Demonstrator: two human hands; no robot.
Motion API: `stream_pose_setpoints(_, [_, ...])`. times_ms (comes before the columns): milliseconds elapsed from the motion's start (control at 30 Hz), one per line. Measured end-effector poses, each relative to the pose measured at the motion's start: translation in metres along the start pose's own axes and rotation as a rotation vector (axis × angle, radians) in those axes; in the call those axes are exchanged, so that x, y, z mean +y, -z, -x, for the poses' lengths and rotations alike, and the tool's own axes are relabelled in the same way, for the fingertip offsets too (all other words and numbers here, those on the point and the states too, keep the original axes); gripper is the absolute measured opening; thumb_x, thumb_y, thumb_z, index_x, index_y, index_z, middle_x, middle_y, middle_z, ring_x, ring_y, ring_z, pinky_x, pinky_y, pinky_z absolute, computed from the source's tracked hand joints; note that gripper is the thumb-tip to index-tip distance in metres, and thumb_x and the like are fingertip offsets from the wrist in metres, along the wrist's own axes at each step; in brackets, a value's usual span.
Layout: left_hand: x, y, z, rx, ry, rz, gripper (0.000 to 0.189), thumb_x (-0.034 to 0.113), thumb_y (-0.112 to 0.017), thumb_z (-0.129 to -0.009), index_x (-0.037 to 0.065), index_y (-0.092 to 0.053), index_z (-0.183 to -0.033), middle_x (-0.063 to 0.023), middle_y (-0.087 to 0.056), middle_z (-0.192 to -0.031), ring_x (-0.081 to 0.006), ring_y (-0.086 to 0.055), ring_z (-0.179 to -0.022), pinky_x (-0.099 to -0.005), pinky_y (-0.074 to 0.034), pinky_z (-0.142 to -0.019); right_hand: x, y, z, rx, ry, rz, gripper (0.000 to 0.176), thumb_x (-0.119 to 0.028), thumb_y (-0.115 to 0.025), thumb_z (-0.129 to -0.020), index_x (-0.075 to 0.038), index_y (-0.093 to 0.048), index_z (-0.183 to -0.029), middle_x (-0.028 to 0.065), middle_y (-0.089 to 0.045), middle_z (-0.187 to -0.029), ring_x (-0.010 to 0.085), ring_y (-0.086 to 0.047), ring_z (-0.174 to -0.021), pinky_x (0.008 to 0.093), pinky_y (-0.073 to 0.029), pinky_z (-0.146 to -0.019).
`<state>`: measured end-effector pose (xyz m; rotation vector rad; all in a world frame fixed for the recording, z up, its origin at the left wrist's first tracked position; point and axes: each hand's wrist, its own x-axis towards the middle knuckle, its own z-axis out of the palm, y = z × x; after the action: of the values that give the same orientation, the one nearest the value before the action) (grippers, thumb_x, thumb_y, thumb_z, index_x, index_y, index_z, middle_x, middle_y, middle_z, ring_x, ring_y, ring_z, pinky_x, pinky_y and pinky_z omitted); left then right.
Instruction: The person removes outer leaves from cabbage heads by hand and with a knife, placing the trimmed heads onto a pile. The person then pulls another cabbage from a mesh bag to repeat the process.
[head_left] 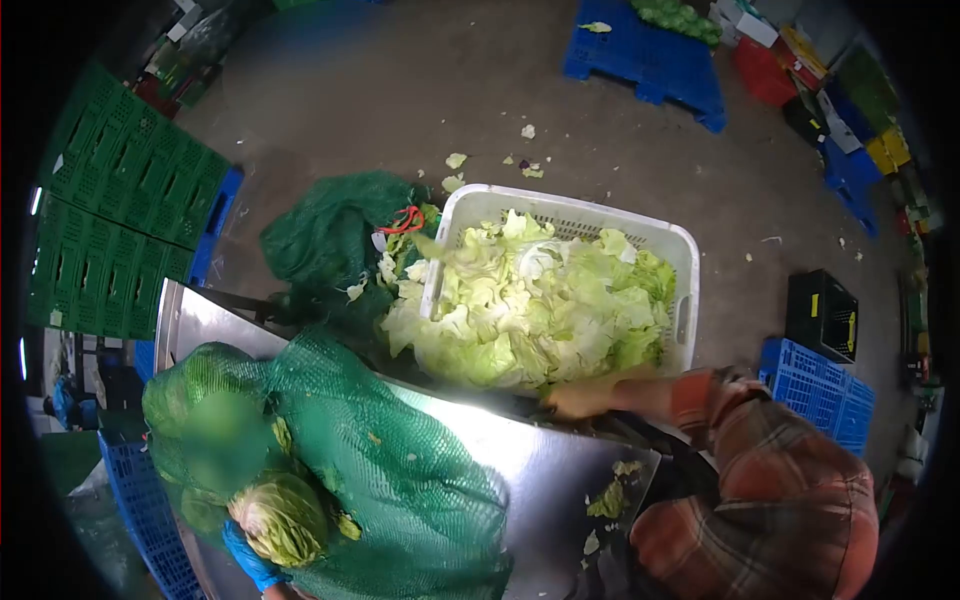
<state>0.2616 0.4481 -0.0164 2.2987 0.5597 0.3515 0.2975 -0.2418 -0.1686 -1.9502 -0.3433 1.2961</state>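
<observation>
At the lower left, my left hand point(248, 558) in a blue glove grips the side of a pale green cabbage point(282, 520); the cabbage hides part of the fingers. Around it, a green mesh sack point(390, 470) with more heads inside is spread over the steel table point(570, 490). My right arm, in a plaid sleeve point(790, 470), reaches across to the table's far edge. There my right hand point(580, 398) is blurred beside the near side of a white crate point(685, 280), its fingers not clear. Loose pale leaves point(550, 300) fill the crate.
Another green mesh sack point(335, 230) with a red tie lies left of the crate. Leaf scraps point(455, 160) dot the floor. Green crates point(120, 200) are stacked at left, a blue pallet point(650, 60) lies at the back, and a black crate point(822, 315) stands at right.
</observation>
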Motion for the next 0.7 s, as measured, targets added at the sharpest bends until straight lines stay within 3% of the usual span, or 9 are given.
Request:
stream_pose_setpoints(33, [0.002,0.002,0.003,0.042,0.097,0.154,0.041,0.024,-0.039,-0.101,-0.003,-0.045,-0.132,-0.0112,-0.050,-0.131,-0.0224,-0.049,-0.118,-0.0355,-0.037,-0.105,-0.015,0.006,0.001,-0.053,-0.065,-0.222,0.036,-0.022,-0.044,-0.094,-0.003,-0.060,-0.120,0.0178,-0.067,-0.104,0.0269,-0.065,-0.091,0.0378,-0.051,-0.076])
stream_pose_setpoints(67, [0.002,0.006,0.008,0.087,0.193,0.310,0.040,0.024,-0.039,-0.101,-0.003,-0.046,-0.131,-0.0112,-0.050,-0.130,-0.0225,-0.050,-0.116,-0.0354,-0.039,-0.103,-0.017,0.008,-0.011,-0.070,-0.067,-0.321,0.036,-0.023,-0.046,-0.093,-0.003,-0.061,-0.119,0.0179,-0.067,-0.103,0.0271,-0.065,-0.090,0.0381,-0.051,-0.076])
stream_pose_setpoints(100, [-0.021,0.024,0.012,-0.027,0.138,0.513,0.047,0.029,-0.049,-0.098,-0.003,-0.048,-0.132,-0.0118,-0.053,-0.128,-0.0197,-0.052,-0.116,-0.0356,-0.040,-0.102,-0.016,0.006,-0.031,-0.080,-0.071,-0.340,0.036,-0.024,-0.047,-0.093,-0.003,-0.062,-0.118,0.0180,-0.067,-0.102,0.0273,-0.065,-0.090,0.0384,-0.052,-0.076])
stream_pose_setpoints(333, [0.027,-0.014,0.057,0.225,0.359,-0.009,0.046,0.028,-0.049,-0.098,-0.002,-0.048,-0.132,-0.0113,-0.053,-0.128,-0.0195,-0.052,-0.115,-0.0351,-0.041,-0.101,-0.026,0.062,-0.135,0.088,-0.270,-0.256,0.039,-0.034,-0.059,-0.090,-0.002,-0.066,-0.112,0.0187,-0.068,-0.096,0.0287,-0.067,-0.088,0.0406,-0.054,-0.074])
stream_pose_setpoints(400, [0.033,-0.023,0.061,0.247,0.391,-0.067,0.046,0.028,-0.049,-0.098,-0.002,-0.048,-0.132,-0.0112,-0.053,-0.128,-0.0195,-0.052,-0.115,-0.0349,-0.041,-0.101,0.054,0.075,-0.187,0.673,0.250,-0.032,0.048,-0.048,-0.062,-0.087,-0.004,-0.067,-0.105,0.0136,-0.065,-0.070,0.0237,-0.059,-0.051,0.0335,-0.051,-0.051])
stream_pose_setpoints(467, [0.039,-0.025,0.067,0.264,0.426,-0.105,0.045,0.028,-0.049,-0.098,-0.002,-0.048,-0.132,-0.0111,-0.053,-0.128,-0.0194,-0.052,-0.115,-0.0348,-0.041,-0.101,0.063,0.136,-0.171,0.506,-0.028,-0.446,0.049,-0.049,-0.064,-0.085,-0.004,-0.067,-0.104,0.0136,-0.062,-0.067,0.0241,-0.058,-0.050,0.0332,-0.049,-0.050])
stream_pose_setpoints(533, [0.045,-0.031,0.072,0.269,0.454,-0.151,0.045,0.028,-0.049,-0.098,-0.002,-0.048,-0.133,-0.0109,-0.053,-0.128,-0.0194,-0.052,-0.115,-0.0346,-0.042,-0.101,0.094,0.173,-0.171,0.561,-0.140,-0.393,0.051,-0.050,-0.065,-0.084,-0.004,-0.066,-0.107,0.0162,-0.065,-0.074,0.0289,-0.062,-0.063,0.0384,-0.052,-0.061])
stream_pose_setpoints(600, [0.050,-0.036,0.072,0.271,0.472,-0.188,0.045,0.028,-0.049,-0.098,-0.001,-0.048,-0.133,-0.0108,-0.053,-0.128,-0.0193,-0.052,-0.114,-0.0345,-0.042,-0.100,0.110,0.201,-0.164,0.604,-0.440,-0.269,0.061,-0.054,-0.064,-0.082,-0.006,-0.062,-0.118,0.0208,-0.067,-0.097,0.0329,-0.063,-0.089,0.0421,-0.049,-0.082])
stream_pose_setpoints(700, [0.054,-0.041,0.074,0.276,0.501,-0.232,0.045,0.027,-0.049,-0.098,-0.001,-0.048,-0.133,-0.0106,-0.053,-0.128,-0.0193,-0.052,-0.114,-0.0342,-0.042,-0.100,0.162,0.183,-0.201,0.849,-0.072,-0.162,0.067,-0.057,-0.062,-0.081,-0.005,-0.058,-0.123,0.0230,-0.063,-0.110,0.0333,-0.059,-0.102,0.0405,-0.045,-0.090])
